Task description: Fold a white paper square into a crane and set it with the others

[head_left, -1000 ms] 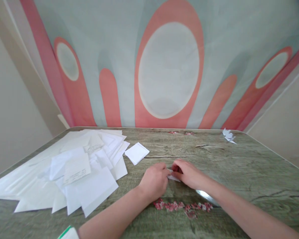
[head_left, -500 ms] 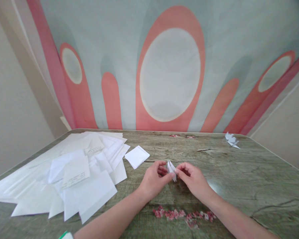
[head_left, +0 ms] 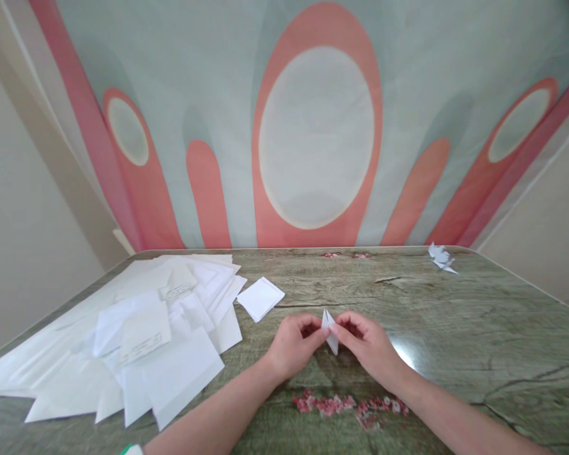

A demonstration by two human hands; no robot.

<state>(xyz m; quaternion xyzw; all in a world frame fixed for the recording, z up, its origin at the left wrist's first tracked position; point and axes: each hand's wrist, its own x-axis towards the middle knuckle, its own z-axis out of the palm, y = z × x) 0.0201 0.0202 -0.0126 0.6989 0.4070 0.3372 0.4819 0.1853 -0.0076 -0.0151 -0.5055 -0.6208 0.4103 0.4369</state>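
Observation:
A small piece of folded white paper (head_left: 330,340) is pinched between both hands above the middle of the table. It is a narrow diamond with a slit at its upper tip. My left hand (head_left: 294,344) grips its left edge between thumb and fingers. From the other side, my right hand (head_left: 367,341) pinches it with thumb and forefinger. The thumbs nearly meet on the paper's front and cover part of it.
Loose white paper sheets (head_left: 184,373) lie in an overlapping pile on the left. Beside them rests a small square paper stack (head_left: 260,298). Folded white paper pieces (head_left: 440,258) sit at the far right. The wood-patterned table (head_left: 478,328) meets a patterned backdrop (head_left: 317,139) behind.
The folded paper has turned from a spread shape with several points to a flatter, narrow diamond. My left fingers have closed in on it. The view has tilted slightly.

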